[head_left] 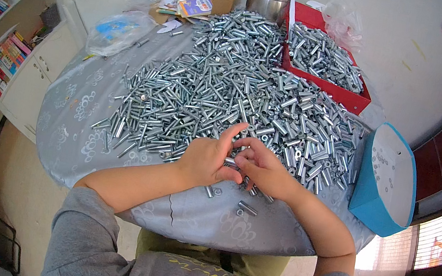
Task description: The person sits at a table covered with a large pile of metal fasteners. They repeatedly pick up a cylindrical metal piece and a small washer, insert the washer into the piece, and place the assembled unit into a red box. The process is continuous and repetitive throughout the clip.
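Note:
Over the near edge of a big pile of metal sleeves and bolts (210, 96), my two hands are close together. My left hand (203, 158) has its index finger stretched up and its thumb spread apart; its other fingers are hidden. My right hand (267, 173) has curled fingers, with a small metal sleeve (230, 162) at its thumb and fingertips. The sleeve's other end lies against the left palm. Nearer me, a few loose parts rest on the grey tablecloth (146, 207), among them a metal sleeve (247, 207) and a nut (240, 213).
A red box (348, 99) full of metal parts stands at the back right. At the right edge is a blue box (374, 211) with some small pieces inside. A steel pot (268, 0), booklets (195, 7) and a plastic bag (119, 32) line the far side.

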The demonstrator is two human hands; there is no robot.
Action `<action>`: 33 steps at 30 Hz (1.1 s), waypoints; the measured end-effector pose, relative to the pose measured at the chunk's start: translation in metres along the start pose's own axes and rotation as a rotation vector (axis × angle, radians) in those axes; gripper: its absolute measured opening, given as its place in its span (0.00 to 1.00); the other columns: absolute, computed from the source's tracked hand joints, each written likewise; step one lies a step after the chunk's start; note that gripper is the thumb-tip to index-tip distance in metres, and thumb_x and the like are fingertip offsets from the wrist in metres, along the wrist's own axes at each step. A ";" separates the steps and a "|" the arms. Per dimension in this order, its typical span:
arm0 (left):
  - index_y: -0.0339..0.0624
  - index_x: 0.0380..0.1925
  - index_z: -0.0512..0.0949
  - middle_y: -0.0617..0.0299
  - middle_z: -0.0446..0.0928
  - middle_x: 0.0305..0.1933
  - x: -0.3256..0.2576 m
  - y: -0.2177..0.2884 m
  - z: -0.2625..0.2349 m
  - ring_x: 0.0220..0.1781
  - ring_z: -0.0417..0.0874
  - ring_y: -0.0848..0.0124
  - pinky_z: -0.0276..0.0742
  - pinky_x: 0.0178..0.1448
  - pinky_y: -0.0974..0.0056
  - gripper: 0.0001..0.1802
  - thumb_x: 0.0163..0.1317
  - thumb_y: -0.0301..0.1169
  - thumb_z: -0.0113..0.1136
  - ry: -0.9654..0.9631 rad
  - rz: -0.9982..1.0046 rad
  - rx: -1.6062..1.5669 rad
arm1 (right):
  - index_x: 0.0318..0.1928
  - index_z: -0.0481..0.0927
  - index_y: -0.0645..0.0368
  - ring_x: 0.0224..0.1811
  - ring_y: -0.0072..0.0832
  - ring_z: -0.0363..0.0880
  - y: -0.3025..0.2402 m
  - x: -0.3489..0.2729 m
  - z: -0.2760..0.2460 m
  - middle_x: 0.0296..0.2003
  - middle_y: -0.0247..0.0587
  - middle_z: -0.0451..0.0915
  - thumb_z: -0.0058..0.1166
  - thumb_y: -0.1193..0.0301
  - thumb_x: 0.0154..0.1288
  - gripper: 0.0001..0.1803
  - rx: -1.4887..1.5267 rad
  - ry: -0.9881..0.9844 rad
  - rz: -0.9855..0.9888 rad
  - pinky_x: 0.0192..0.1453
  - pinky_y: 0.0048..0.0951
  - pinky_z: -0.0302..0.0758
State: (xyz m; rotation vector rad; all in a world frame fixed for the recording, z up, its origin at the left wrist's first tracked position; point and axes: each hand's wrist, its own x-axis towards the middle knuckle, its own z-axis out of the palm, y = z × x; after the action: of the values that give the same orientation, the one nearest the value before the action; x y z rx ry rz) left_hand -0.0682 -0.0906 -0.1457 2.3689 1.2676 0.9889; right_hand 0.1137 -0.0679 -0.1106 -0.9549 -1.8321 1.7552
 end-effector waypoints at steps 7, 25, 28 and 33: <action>0.35 0.63 0.49 0.55 0.73 0.17 -0.001 -0.002 0.001 0.20 0.77 0.55 0.70 0.22 0.58 0.57 0.45 0.72 0.43 0.064 0.016 0.011 | 0.50 0.67 0.62 0.24 0.21 0.71 0.009 0.004 0.000 0.25 0.37 0.74 0.46 0.70 0.66 0.14 -0.223 0.044 -0.202 0.29 0.24 0.68; 0.36 0.63 0.48 0.57 0.73 0.20 0.000 -0.003 -0.002 0.19 0.75 0.55 0.69 0.22 0.57 0.56 0.46 0.69 0.45 0.024 -0.079 0.007 | 0.32 0.75 0.58 0.29 0.39 0.76 0.000 0.008 -0.011 0.25 0.43 0.75 0.54 0.64 0.58 0.10 -0.865 0.501 -0.422 0.31 0.36 0.71; 0.34 0.63 0.49 0.56 0.73 0.21 0.001 -0.002 -0.003 0.21 0.76 0.55 0.69 0.24 0.56 0.56 0.46 0.70 0.45 0.044 -0.067 0.007 | 0.35 0.77 0.56 0.28 0.39 0.76 -0.003 0.008 -0.009 0.26 0.40 0.75 0.57 0.64 0.56 0.10 -0.824 0.446 -0.588 0.30 0.35 0.72; 0.31 0.61 0.51 0.55 0.75 0.22 0.004 -0.001 0.000 0.23 0.77 0.55 0.71 0.26 0.57 0.59 0.42 0.71 0.46 0.119 0.073 0.009 | 0.37 0.79 0.54 0.29 0.36 0.76 -0.002 0.002 -0.002 0.27 0.38 0.75 0.58 0.66 0.53 0.11 -0.894 0.323 -0.630 0.30 0.34 0.72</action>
State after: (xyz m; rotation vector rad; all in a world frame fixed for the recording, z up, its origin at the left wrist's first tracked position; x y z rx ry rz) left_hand -0.0679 -0.0867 -0.1445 2.4101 1.2365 1.1645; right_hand 0.1135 -0.0650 -0.1083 -0.7345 -2.3440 0.3591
